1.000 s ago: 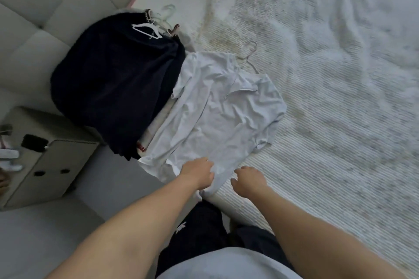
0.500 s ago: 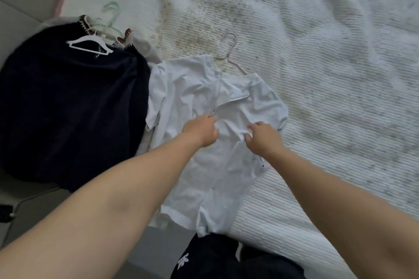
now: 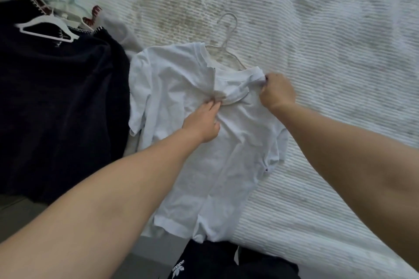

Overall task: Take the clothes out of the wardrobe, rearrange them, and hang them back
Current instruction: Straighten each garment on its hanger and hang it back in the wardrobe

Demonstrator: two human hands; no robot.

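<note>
A white t-shirt (image 3: 181, 88) lies flat on the bed, its hem hanging over the near edge. A thin wire hanger (image 3: 227, 36) sticks out of its neck opening. My right hand (image 3: 275, 93) is shut on the right end of the collar. My left hand (image 3: 203, 121) pinches the front of the collar near the middle of the shirt. To the left lies a dark navy garment (image 3: 56, 102) with a white plastic hanger (image 3: 43, 26) on top.
More hangers (image 3: 68, 0) and bits of other clothes are piled at the top left behind the navy garment. The white ribbed bedspread (image 3: 328, 56) stretches to the right and far side. My dark trousers (image 3: 204, 263) show at the bottom.
Both hands have moved up the shirt from its hem to the collar. The right hand took hold of the collar's right end, the left its front. The view shifted closer.
</note>
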